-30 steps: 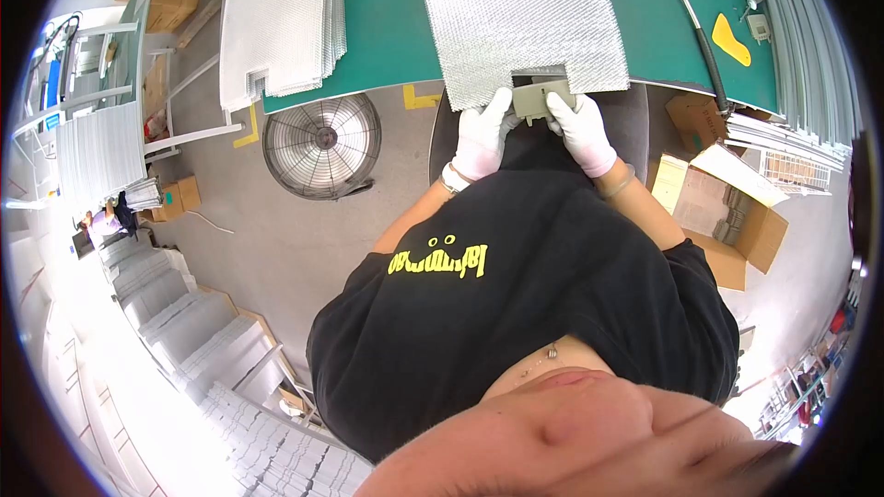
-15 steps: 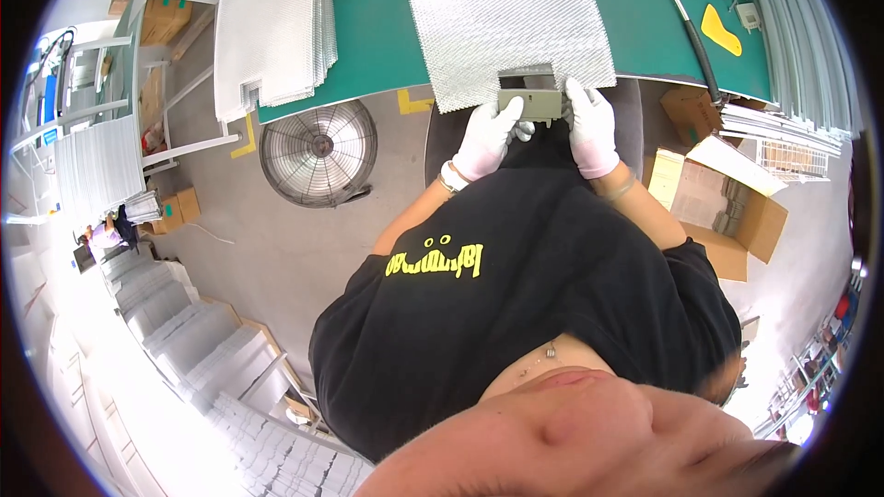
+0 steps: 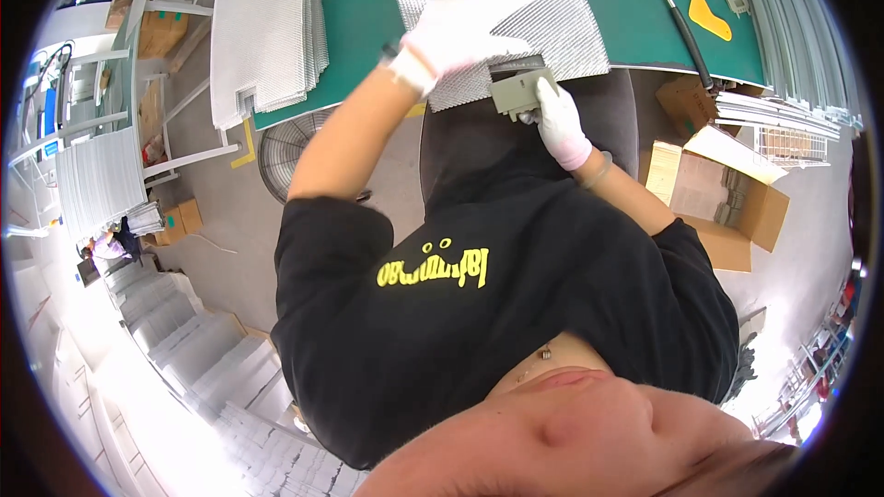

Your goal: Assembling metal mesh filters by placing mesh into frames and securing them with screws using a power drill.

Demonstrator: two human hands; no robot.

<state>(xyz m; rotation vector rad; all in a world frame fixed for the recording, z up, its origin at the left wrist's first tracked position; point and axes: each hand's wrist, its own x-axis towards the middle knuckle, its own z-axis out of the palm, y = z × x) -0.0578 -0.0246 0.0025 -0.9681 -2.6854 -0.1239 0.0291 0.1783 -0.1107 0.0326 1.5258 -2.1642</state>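
A silvery mesh panel (image 3: 562, 32) lies on the green tabletop, its notched near edge facing me. Over its left part my left hand (image 3: 470, 14), in a white glove, is spread flat with fingers apart; whether it touches the mesh I cannot tell. Also gloved, my right hand (image 3: 560, 120) grips a grey-green rectangular box-like part (image 3: 523, 94) by its right end. That part is tilted, right beside the panel's notch, and the glove hides its right end.
Left on the table is a stack of mesh panels (image 3: 267, 37). A mallet (image 3: 677, 14), a yellow flat piece (image 3: 709, 18) and long metal strips (image 3: 792, 37) are at the right. An open carton (image 3: 732, 193) stands on the floor, and a round fan (image 3: 285, 156) is partly behind my left arm.
My left hand has let go of the grey-green part and moved forward over the panel, fingers spreading. The part, now in my right hand alone, has tilted and shifted slightly left.
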